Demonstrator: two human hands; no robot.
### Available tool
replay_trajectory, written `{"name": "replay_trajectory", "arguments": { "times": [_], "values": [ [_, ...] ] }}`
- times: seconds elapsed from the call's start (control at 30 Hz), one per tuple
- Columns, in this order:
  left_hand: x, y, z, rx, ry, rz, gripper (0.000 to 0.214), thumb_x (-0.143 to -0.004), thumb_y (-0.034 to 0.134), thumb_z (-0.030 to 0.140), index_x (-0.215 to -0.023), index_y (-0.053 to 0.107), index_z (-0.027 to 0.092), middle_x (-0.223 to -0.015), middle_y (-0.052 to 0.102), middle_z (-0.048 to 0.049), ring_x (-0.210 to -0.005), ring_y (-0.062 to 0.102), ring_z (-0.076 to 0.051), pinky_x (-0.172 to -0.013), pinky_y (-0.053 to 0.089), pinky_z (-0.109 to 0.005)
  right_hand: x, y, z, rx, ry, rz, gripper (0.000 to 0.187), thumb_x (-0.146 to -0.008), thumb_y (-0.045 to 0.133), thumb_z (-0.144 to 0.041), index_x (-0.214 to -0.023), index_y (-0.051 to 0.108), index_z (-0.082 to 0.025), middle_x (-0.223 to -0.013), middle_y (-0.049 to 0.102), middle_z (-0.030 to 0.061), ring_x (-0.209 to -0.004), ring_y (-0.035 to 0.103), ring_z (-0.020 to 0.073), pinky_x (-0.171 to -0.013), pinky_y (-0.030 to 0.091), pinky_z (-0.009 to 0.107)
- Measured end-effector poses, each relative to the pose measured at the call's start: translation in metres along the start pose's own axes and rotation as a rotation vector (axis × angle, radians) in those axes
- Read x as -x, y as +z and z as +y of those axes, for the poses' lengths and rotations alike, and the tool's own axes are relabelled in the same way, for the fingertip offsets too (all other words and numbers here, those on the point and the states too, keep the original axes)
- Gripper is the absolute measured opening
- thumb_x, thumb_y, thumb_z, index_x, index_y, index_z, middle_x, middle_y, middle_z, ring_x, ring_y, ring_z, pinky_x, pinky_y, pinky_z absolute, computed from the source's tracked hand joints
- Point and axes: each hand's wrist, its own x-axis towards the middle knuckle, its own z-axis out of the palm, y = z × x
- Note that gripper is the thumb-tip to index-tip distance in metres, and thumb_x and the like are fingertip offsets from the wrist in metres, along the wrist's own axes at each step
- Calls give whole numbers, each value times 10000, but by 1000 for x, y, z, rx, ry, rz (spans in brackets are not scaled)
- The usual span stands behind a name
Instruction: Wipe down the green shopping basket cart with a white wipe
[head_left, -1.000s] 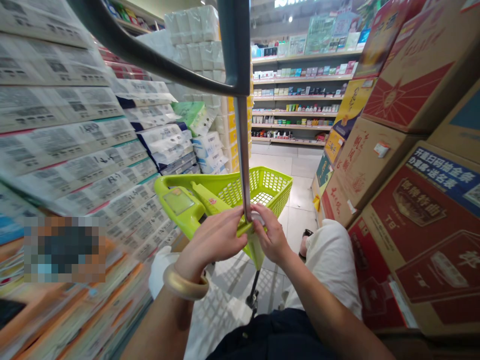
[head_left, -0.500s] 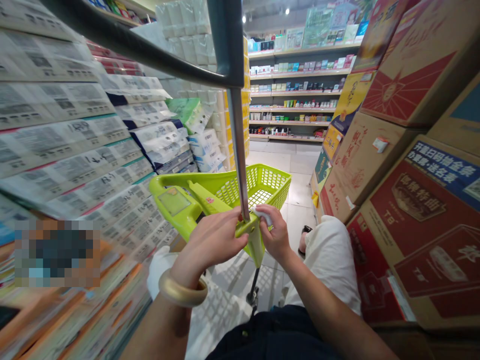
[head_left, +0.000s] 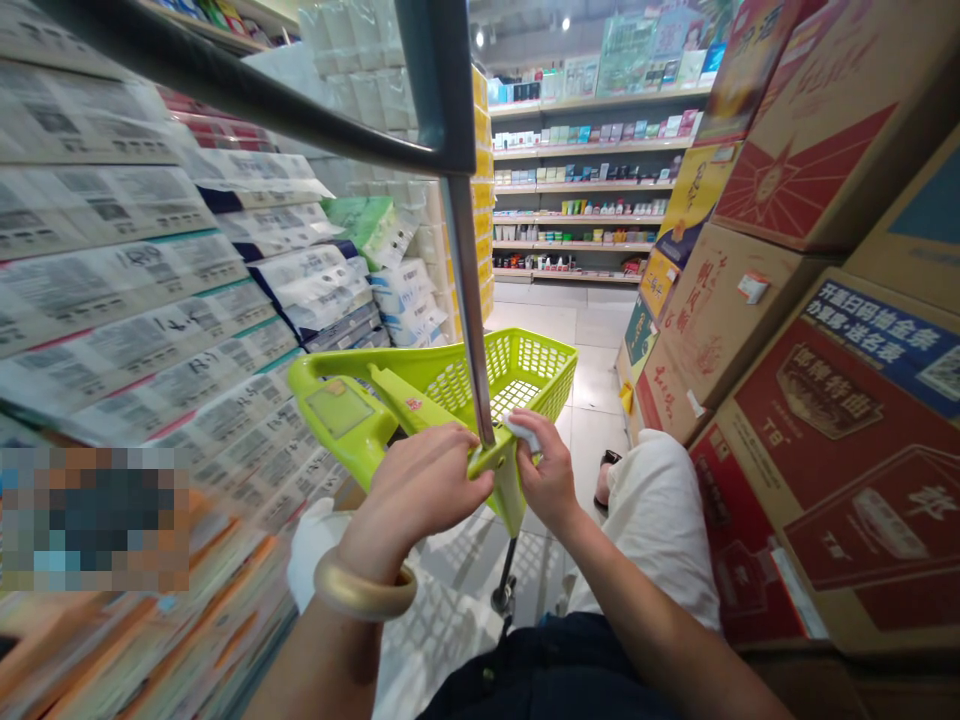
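A lime green plastic shopping basket [head_left: 536, 365] on wheels stands in the aisle just in front of me. A grey metal handle pole [head_left: 466, 300] rises from its near corner to a bar overhead. My left hand [head_left: 424, 490], with a gold bangle on the wrist, is curled over the basket's near rim at the foot of the pole. My right hand [head_left: 546, 470] grips the same corner from the right side and pinches a small white cloth or tissue [head_left: 521, 430] against it.
Stacked packs of paper goods [head_left: 187, 290] wall the left side. Brown and red cardboard cartons [head_left: 810, 330] are piled on the right. Tiled floor [head_left: 592, 390] runs ahead to product shelves [head_left: 592, 190] at the back. My white-trousered knee [head_left: 660, 520] is bent low beside the cartons.
The view has drifted slightly, so the basket and pole sit a little further left. My right hand has slid with the white cloth around the corner by the pole; my left hand keeps its hold.
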Motion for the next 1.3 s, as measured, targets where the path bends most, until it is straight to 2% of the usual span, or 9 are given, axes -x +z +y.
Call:
{"name": "replay_trajectory", "arguments": {
  "times": [0.17,0.3,0.37,0.53,0.73,0.93,1.0,1.13,1.3],
  "values": [
    [0,0,-1,-44,23,-7,295,-849,521,420,-998,686,227,-1081,724,-63,-987,677,-260,-802,501,-331,13,1,-6,-12,-142,-21,366,-881,497,-117,-1194,630,-252,-1227,615,91,-1185,581,224,-1044,483,441],
    [1,0,-2,-24,55,-1,295,-852,513,413,-979,690,214,-1035,732,-78,-957,680,-267,-784,495,-339,16,0,8,60,-33,116,319,-890,494,-129,-1142,658,-237,-1129,600,96,-1097,596,217,-994,509,433],
    [2,1,-3,-15,75,3,292,-851,511,407,-965,691,208,-1023,731,-82,-950,680,-274,-781,494,-349,19,0,10,52,-16,133,328,-885,496,-117,-1149,647,-240,-1090,597,89,-1071,601,211,-974,521,426],
    [3,1,-7,-8,93,21,262,-836,535,381,-949,689,202,-1019,724,-87,-959,674,-263,-795,490,-334,23,-2,11,10,-154,44,345,-857,502,-85,-1134,626,-248,-1111,624,84,-1091,616,218,-977,526,438],
    [7,-3,-11,-9,131,-32,242,-830,528,363,-878,697,197,-965,718,-85,-875,676,-244,-737,481,-318,16,-4,20,68,-70,61,317,-853,457,-54,-1011,669,-229,-1058,660,74,-1053,636,203,-960,528,410],
    [13,-3,-18,-4,125,-7,238,-836,516,363,-816,695,208,-925,714,-67,-837,671,-222,-715,464,-301,21,-2,12,24,-185,-19,348,-851,465,-41,-1048,671,-243,-1052,663,65,-1056,631,197,-942,537,388],
    [15,-3,-20,-10,127,-9,242,-841,507,359,-805,695,211,-910,713,-60,-813,667,-213,-693,457,-294,19,-4,17,70,-172,-33,351,-852,459,-43,-1048,672,-241,-1060,658,70,-1059,630,201,-945,537,399],
    [17,-2,-22,2,144,-3,243,-841,504,353,-789,694,210,-922,714,-56,-775,660,-197,-654,441,-286,18,-5,24,122,-94,23,345,-847,442,-46,-1031,673,-225,-1044,646,80,-1039,631,209,-933,539,415],
    [17,-2,-22,12,134,10,230,-833,521,348,-779,695,209,-895,714,-57,-764,657,-196,-653,442,-283,25,-2,15,72,-174,-36,373,-828,462,-45,-1065,668,-246,-1081,654,76,-1077,621,212,-954,534,415]
  ]
}}
